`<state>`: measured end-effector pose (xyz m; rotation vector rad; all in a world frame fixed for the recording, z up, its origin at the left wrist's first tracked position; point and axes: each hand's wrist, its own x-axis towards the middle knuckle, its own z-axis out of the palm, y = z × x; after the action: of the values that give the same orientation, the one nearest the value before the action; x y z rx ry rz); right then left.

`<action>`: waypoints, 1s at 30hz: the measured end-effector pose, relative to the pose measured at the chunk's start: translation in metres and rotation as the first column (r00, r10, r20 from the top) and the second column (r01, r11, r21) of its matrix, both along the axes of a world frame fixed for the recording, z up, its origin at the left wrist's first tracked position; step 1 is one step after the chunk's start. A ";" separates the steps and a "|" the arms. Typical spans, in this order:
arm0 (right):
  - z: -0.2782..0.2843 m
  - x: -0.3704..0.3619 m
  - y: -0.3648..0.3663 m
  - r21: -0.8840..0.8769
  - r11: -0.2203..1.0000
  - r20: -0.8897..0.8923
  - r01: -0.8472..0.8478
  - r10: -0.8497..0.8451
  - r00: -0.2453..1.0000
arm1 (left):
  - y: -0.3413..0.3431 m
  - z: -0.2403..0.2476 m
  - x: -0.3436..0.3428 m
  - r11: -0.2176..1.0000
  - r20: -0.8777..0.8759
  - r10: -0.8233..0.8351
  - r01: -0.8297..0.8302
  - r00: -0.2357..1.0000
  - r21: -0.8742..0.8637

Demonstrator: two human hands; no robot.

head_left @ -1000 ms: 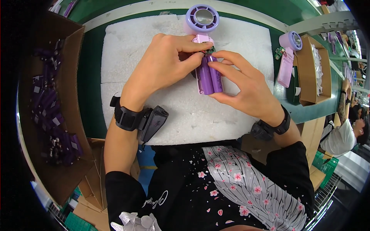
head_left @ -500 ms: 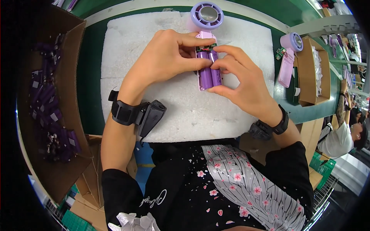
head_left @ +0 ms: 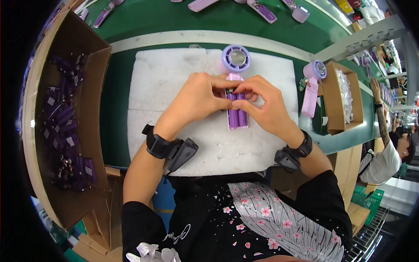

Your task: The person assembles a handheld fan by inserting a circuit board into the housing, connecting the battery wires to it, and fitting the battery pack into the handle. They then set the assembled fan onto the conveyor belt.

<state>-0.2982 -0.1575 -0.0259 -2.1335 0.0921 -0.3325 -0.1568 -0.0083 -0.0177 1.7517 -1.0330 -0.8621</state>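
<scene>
A handheld fan with a lilac round head (head_left: 236, 58) lies on a white foam board, its pink handle (head_left: 238, 127) open toward me. Two purple battery cells (head_left: 238, 117) sit side by side in the handle, below a small green circuit board (head_left: 231, 91) partly covered by fingers. My left hand (head_left: 198, 97) grips the handle's left side, its thumb on the upper end of the cells. My right hand (head_left: 267, 101) is closed over the upper handle, thumb and fingers pinched by the circuit board. Whatever lies between those fingertips is hidden.
A deep cardboard box (head_left: 94, 87) of purple battery packs stands at left. Right of the foam board (head_left: 209, 153) lie another open fan (head_left: 310, 98) and a small carton (head_left: 349, 124) of white pieces. More fan parts (head_left: 262, 11) rest across the bench. A co-worker (head_left: 382, 161) is at far right.
My right hand has moved from the side and lower end of the cells up to the circuit board. The left hand keeps its hold. The view has shifted, showing more of the far bench.
</scene>
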 end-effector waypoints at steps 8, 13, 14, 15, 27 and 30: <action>0.001 0.000 0.004 -0.084 0.993 0.066 0.086 -0.081 0.995 | -0.004 0.000 -0.004 0.999 0.017 -0.032 0.032 0.999 0.034; 0.007 -0.004 -0.007 -0.293 0.955 0.068 -0.037 0.059 0.996 | -0.003 -0.010 -0.004 0.997 0.060 -0.040 0.044 0.997 -0.065; 0.011 -0.006 -0.007 -0.372 0.925 0.059 -0.074 0.103 0.993 | -0.003 -0.010 -0.004 0.997 0.056 -0.040 0.043 0.998 -0.067; 0.015 -0.009 -0.007 -0.447 0.888 0.047 -0.110 0.146 0.988 | -0.003 -0.011 -0.003 0.996 0.039 -0.038 0.040 0.999 -0.076; 0.029 0.001 -0.008 -0.585 0.792 -0.148 -0.174 0.107 0.983 | -0.005 -0.008 -0.001 0.992 -0.046 0.076 -0.080 0.996 -0.094; 0.014 0.052 -0.062 -0.661 0.736 -0.094 -0.147 0.113 0.989 | -0.007 -0.007 0.001 0.978 0.001 0.187 -0.186 0.982 -0.092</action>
<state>-0.2466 -0.2199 -0.0120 -2.8513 -0.1828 -0.2494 -0.1557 -0.0149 -0.0243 1.7449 -0.8840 -0.6796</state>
